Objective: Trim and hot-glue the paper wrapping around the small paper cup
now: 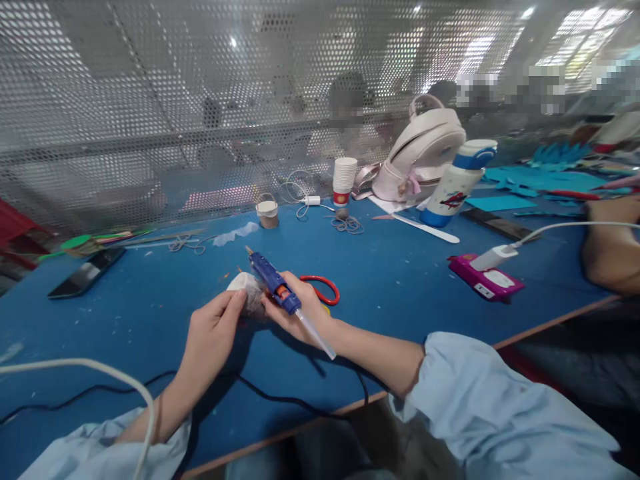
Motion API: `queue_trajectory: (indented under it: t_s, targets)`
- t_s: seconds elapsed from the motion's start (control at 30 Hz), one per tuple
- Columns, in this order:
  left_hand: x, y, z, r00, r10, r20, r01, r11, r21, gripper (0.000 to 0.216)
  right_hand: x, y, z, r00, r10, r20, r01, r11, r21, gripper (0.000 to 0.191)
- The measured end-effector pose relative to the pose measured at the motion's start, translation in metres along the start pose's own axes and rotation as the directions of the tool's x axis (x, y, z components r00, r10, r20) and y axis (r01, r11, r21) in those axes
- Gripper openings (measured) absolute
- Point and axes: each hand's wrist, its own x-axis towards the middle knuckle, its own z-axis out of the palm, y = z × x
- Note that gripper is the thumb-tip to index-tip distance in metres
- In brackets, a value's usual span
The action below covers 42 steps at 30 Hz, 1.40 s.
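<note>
My left hand (213, 333) pinches a small white paper cup (253, 300), tilted on its side, with greyish string around its wall. In my right hand (303, 310) lies a blue hot glue gun (273, 279), its nozzle pointing up and left above the cup. A clear glue stick (315, 333) sticks out of the gun's back end. The fingertips of my right hand also reach the cup's side. Just beyond that hand shows the red handle of a pair of scissors (330, 290), partly hidden by the hand.
A string-wrapped cup (269, 217), stacked paper cups (345, 180), loose string (350, 225), a white knife (427, 229), a bottle (450, 190) and a backpack (417, 153) stand or lie behind. A phone (87, 273) is left, a purple packet (483, 283) right, near another person's arm (613, 250). Cables cross the front.
</note>
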Motion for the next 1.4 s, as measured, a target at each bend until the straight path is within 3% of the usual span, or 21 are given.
queue_trajectory:
  t_s: [0.3, 0.57, 0.73, 0.93, 1.07, 1.23, 1.4]
  targets:
    - [0.000, -0.006, 0.008, 1.000, -0.015, 0.024, 0.015, 1.000, -0.012, 0.043, -0.002, 0.009, 0.007, 1.000, -0.012, 0.011, 0.012, 1.000, -0.029, 0.018]
    - [-0.007, -0.004, 0.014, 0.993, 0.103, -0.053, -0.102, 0.994, 0.032, 0.037, 0.003, 0.004, 0.011, 1.000, 0.025, -0.013, -0.026, 0.998, -0.055, 0.023]
    - [-0.004, -0.009, 0.014, 0.982, 0.184, -0.030, -0.181, 0.979, 0.091, 0.040, 0.009, 0.005, 0.011, 0.998, 0.055, -0.001, -0.055, 0.997, -0.053, 0.026]
    - [0.004, -0.012, 0.012, 0.984, 0.176, -0.011, -0.174, 0.978, 0.113, 0.040, 0.018, 0.006, 0.005, 0.946, 0.324, 0.008, -0.316, 0.918, 0.240, 0.016]
    - [0.008, -0.017, 0.011, 0.984, 0.179, 0.017, -0.179, 0.970, 0.165, 0.044, 0.024, 0.005, -0.006, 0.930, 0.366, 0.020, -0.346, 0.858, 0.380, 0.008]
    - [0.013, -0.030, 0.015, 0.953, 0.301, 0.046, -0.288, 0.843, 0.455, 0.039, 0.034, 0.006, -0.019, 0.924, 0.378, -0.055, -0.295, 0.797, 0.527, 0.012]
    - [0.019, -0.031, 0.023, 0.924, 0.343, 0.167, -0.367, 0.678, 0.637, 0.032, 0.039, 0.003, -0.025, 0.926, 0.370, -0.070, -0.252, 0.746, 0.616, 0.015]
